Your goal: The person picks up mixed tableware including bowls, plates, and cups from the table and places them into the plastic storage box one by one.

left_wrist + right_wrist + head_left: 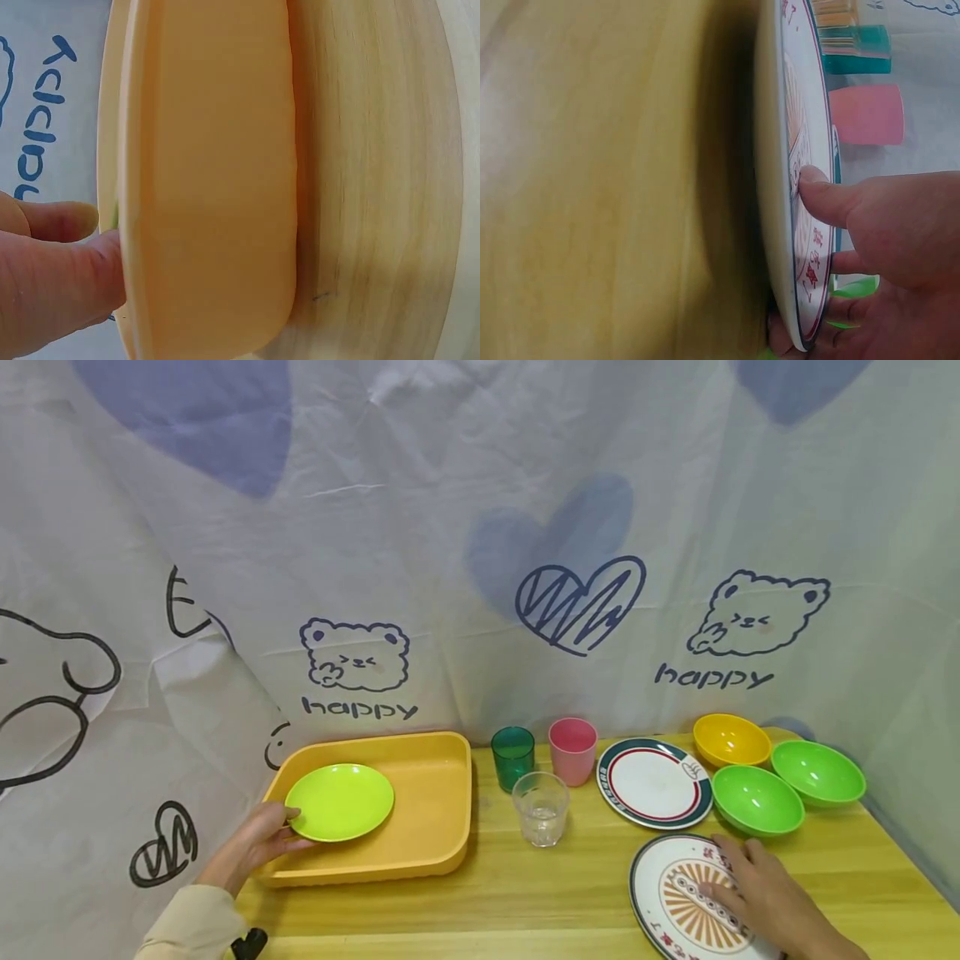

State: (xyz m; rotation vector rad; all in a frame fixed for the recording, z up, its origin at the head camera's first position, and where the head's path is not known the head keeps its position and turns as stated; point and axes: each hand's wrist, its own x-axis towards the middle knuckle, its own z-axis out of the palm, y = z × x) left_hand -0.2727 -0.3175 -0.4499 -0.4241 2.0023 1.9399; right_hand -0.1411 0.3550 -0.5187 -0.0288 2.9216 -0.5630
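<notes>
My left hand (264, 835) pinches the near left rim of a lime-green plate (345, 802), which is over the left part of a yellow-orange tray (442, 860). In the left wrist view the tray's wall (217, 165) hides nearly all of that plate. A white plate with an orange sunburst print (667, 902) is in the grip of my right hand (772, 893) at the front right. The right wrist view shows the thumb (825, 199) lying across its top face, with fingers reaching round the rim. Wood shows beneath its underside, with a dark shadow there.
Behind stand a green cup (513, 760), a pink cup (573, 756) and a clear glass (542, 814). A teal-rimmed plate (652, 785) lies beyond the sunburst plate. A yellow bowl (731, 742) and two green bowls (757, 802) sit at the back right, near the curtain (465, 610).
</notes>
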